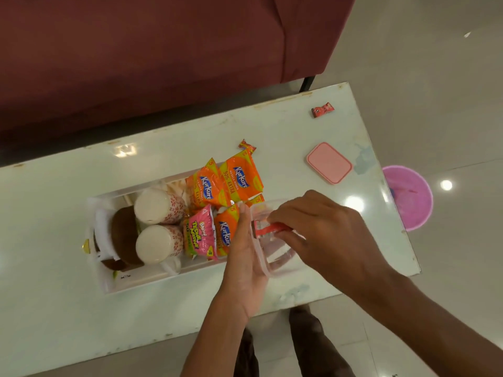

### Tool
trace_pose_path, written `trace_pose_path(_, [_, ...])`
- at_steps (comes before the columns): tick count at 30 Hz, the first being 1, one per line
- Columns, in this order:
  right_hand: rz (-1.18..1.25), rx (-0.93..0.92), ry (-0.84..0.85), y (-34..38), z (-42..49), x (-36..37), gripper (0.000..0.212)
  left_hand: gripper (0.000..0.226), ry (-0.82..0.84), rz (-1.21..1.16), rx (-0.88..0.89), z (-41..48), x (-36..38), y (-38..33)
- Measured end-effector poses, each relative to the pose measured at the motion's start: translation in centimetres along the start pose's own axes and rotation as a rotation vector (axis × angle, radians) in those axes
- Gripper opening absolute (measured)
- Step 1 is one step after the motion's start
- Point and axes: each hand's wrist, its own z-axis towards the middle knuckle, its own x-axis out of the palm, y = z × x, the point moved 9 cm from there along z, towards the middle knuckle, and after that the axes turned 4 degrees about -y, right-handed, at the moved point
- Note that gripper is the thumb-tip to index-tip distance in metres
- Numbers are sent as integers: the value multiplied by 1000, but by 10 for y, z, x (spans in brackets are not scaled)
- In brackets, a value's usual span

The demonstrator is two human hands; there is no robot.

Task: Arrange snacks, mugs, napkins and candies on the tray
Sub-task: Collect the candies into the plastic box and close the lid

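Head view: a person stands at a pale table [54, 213], both hands over its near right part.
Tray: the white tray [141, 278] lies on the table, left of the hands.
Mugs: two patterned mugs [158, 206] sit mid-tray, white ends towards the camera; two brown mugs [123, 235] lie just left of them.
Napkins: white napkins [102, 219] are tucked at the tray's left end, partly under the brown mugs.
Snacks: three orange Kurkure packets [241, 178] and a pink packet [201, 235] fill the tray's right end, overlapping each other.
Container: a clear container [277, 263] stands just right of the tray, between the hands.
Left hand: the left hand [245, 257] lies flat against the container's left wall, fingers straight, its grip not closed round anything.
Right hand: the right hand [321, 227] reaches over the container, its grip pinching a red candy [272, 229] at the container's mouth.
Lid: a pink lid [329, 163] lies on the table beyond the right hand.
Loose candies: two loose candies [322, 109] lie on the table, one near the far edge, one just beyond the packets.
Surroundings: a maroon sofa [136, 50] stands behind the table; a pink bucket [411, 197] sits on the floor at the table's right end.
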Motion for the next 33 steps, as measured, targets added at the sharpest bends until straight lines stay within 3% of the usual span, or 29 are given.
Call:
trace_pose_path(5, [-168, 45, 102, 5, -1, 30, 29, 62, 17, -4, -32, -7, -7, -1])
trace_pose_path(9, [-195, 89, 131, 7, 3, 39, 32, 47, 17, -3, -44, -2, -10, -3])
trace_pose_path(12, [-55, 157, -2, -5, 7, 16, 28, 53, 31, -17, -26, 5, -7, -6])
trace_pose_path(16, [153, 445, -211, -87, 16, -26, 17, 71, 46, -88, -59, 11, 3, -6])
trace_pose_path(21, [54, 607, -154, -225, 60, 1, 22, 67, 63, -149, -64, 20, 20, -3])
trace_pose_path(28, [-155, 513, 74, -324, 139, 81, 50, 71, 37, -224, -29, 34, 29, 2])
trace_pose_path(33, [-261, 419, 110, -338, 153, 112, 46, 74, 21, -279, 16, 43, 28, -1])
